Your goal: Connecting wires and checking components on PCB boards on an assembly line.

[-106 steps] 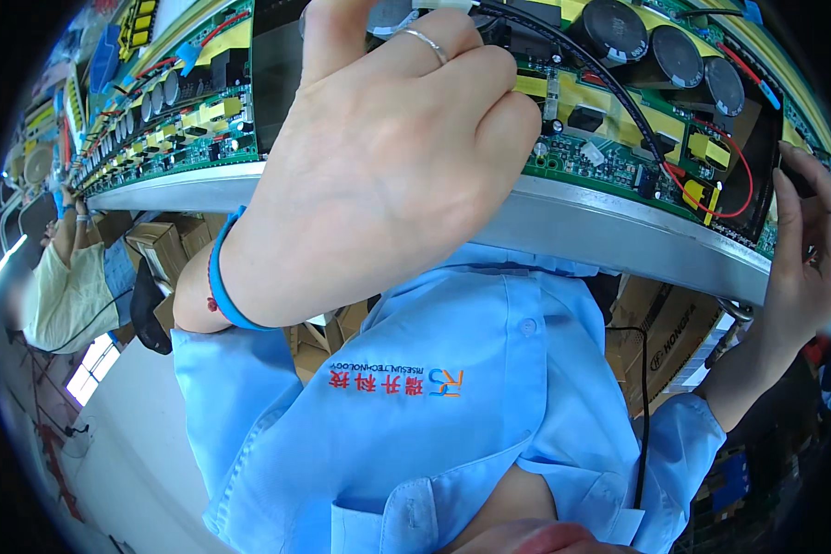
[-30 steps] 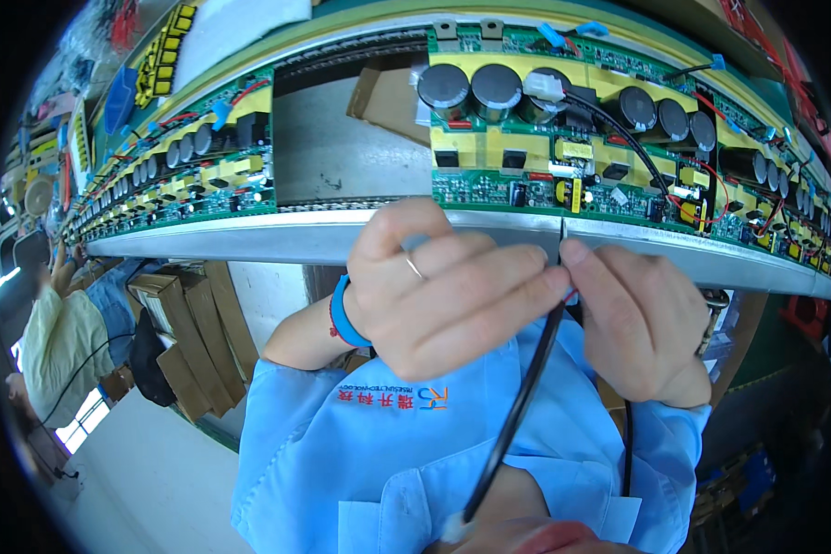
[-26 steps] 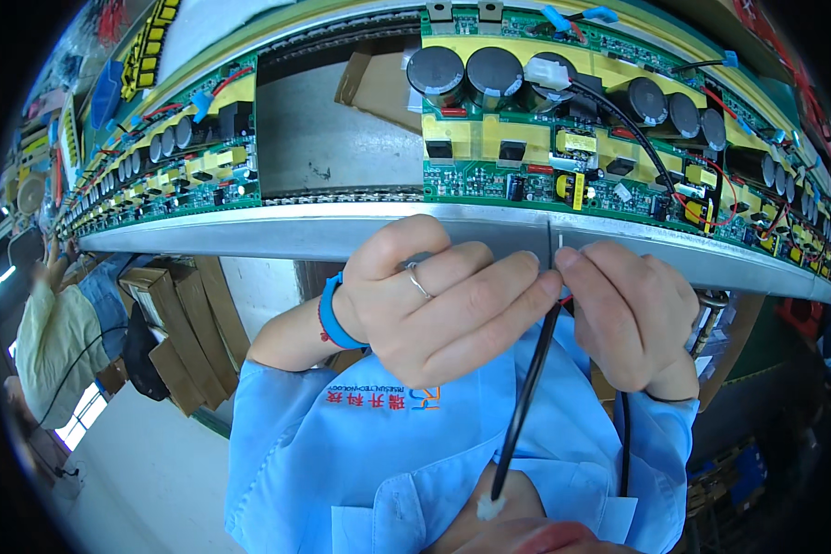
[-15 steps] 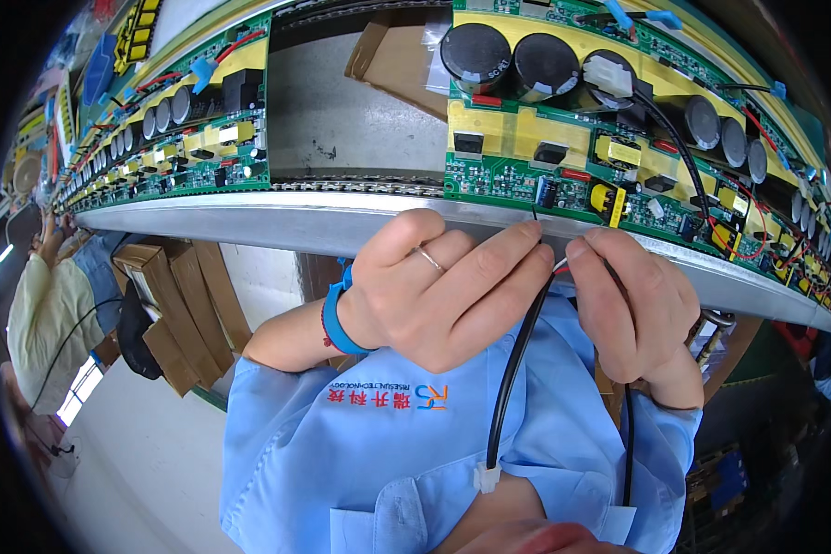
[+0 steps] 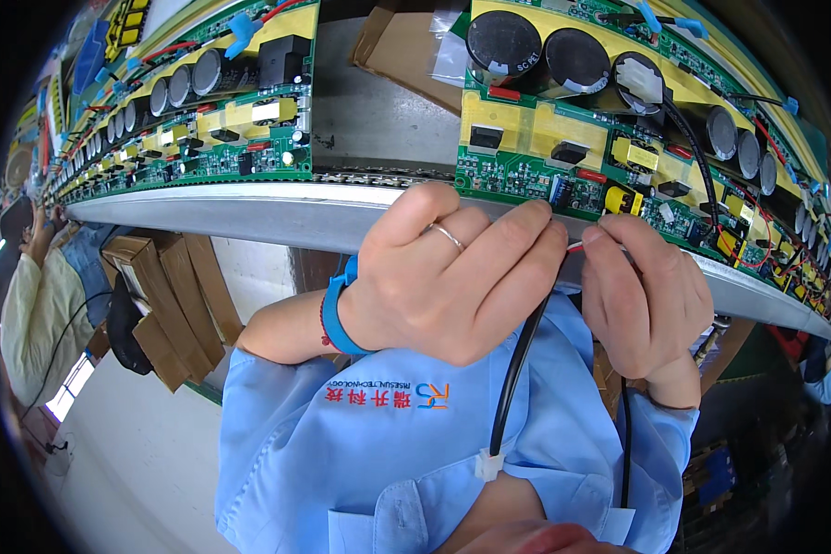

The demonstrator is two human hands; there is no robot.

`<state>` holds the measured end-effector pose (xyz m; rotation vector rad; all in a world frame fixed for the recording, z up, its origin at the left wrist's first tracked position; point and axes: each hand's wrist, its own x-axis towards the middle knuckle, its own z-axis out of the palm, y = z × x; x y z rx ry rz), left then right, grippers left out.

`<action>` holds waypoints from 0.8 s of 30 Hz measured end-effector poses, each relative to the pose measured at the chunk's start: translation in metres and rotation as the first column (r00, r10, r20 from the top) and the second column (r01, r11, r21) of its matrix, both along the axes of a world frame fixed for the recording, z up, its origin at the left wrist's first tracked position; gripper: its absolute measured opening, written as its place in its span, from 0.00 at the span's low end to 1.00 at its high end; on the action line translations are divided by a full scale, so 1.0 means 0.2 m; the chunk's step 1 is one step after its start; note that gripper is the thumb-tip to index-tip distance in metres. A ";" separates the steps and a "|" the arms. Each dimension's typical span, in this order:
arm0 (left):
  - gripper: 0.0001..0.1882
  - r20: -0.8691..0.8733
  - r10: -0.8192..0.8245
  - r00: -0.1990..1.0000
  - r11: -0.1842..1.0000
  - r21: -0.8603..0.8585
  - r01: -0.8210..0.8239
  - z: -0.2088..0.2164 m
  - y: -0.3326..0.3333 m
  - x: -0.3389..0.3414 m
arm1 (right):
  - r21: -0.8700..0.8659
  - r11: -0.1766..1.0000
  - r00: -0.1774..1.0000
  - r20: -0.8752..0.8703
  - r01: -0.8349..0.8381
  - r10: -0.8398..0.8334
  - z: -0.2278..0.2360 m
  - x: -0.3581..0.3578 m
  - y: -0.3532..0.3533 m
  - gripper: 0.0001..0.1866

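My left hand (image 5: 462,277), with a ring and a blue wristband, is closed around a black cable (image 5: 517,369). The cable hangs down over my shirt to a white plug connector (image 5: 489,464). Between my two hands a short piece of thin red wire (image 5: 575,248) shows. My right hand (image 5: 646,291) pinches at the thin wires there; its fingertips hide their ends. Below this hand runs another length of black cable (image 5: 627,434). Both hands are just in front of a green circuit board (image 5: 512,180) with large black capacitors (image 5: 503,44).
A metal rail (image 5: 240,214) runs along the near edge of the line. More boards (image 5: 189,171) stand close together at the left, beyond a gap over a chain conveyor (image 5: 379,175). Cardboard sheets (image 5: 166,295) lean below the rail. Another person (image 5: 42,305) is at the far left.
The boards have shifted right, the left ones further, narrowing the gap between them. Both hands moved slightly right. A white wire seen between my fingers before is now hidden.
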<state>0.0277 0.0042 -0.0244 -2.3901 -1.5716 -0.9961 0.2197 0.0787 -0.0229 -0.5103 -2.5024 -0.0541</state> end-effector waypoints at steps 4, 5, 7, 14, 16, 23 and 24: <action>0.14 -0.018 0.031 0.999 0.999 0.013 -0.031 0.01 0.00 0.00 | -0.070 0.998 1.000 -0.022 -0.009 0.008 0.00 -0.02 0.01 0.08; 0.14 -0.013 0.044 0.999 0.999 0.014 -0.044 0.01 0.00 0.00 | -0.110 0.994 1.000 -0.025 -0.019 0.017 0.01 -0.03 0.01 0.09; 0.14 0.010 0.044 0.999 0.999 0.026 -0.044 0.01 0.00 -0.01 | -0.138 0.990 0.999 -0.033 -0.013 0.008 0.02 -0.05 0.01 0.09; 0.16 0.041 0.054 0.998 0.998 0.037 -0.055 0.01 -0.03 -0.06 | -0.212 0.976 0.998 -0.021 0.047 -0.053 0.06 -0.14 -0.03 0.12; 0.17 0.053 0.040 0.998 0.999 0.031 -0.042 0.01 -0.04 -0.07 | -0.220 0.974 0.998 -0.008 0.055 -0.058 0.06 -0.16 -0.04 0.12; 0.11 0.104 0.057 0.993 0.992 0.103 -0.067 -0.02 -0.05 -0.08 | -0.212 0.974 0.996 0.032 0.084 -0.079 0.08 -0.20 -0.06 0.13; 0.11 0.104 0.056 0.993 0.992 0.110 -0.068 -0.03 -0.05 -0.09 | -0.224 0.971 0.996 0.027 0.084 -0.080 0.08 -0.20 -0.06 0.13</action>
